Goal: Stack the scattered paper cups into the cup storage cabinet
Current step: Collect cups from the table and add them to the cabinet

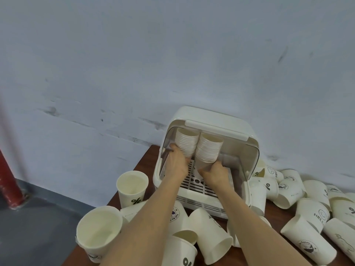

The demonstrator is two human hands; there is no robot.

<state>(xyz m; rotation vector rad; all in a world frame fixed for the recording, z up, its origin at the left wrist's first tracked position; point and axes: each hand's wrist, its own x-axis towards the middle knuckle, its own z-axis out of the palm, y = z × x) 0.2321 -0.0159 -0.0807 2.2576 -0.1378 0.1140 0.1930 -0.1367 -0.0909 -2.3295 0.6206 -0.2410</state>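
A white cup storage cabinet (217,116) stands on the brown table (148,160) against the wall, its clear front lid raised. Inside it are two tall stacks of nested paper cups. My left hand (177,162) grips the bottom of the left stack (187,140). My right hand (215,174) grips the base of the right stack (209,147), which leans left toward the other. Both stacks rest over the slotted tray (194,182) on the cabinet floor. Several loose cups lie around the cabinet.
Two upright cups (132,186) (99,229) stand at the table's left edge. Tipped cups lie under my forearms (213,240) and in a heap to the right (309,239). A red pipe (8,181) rises from the grey floor at far left.
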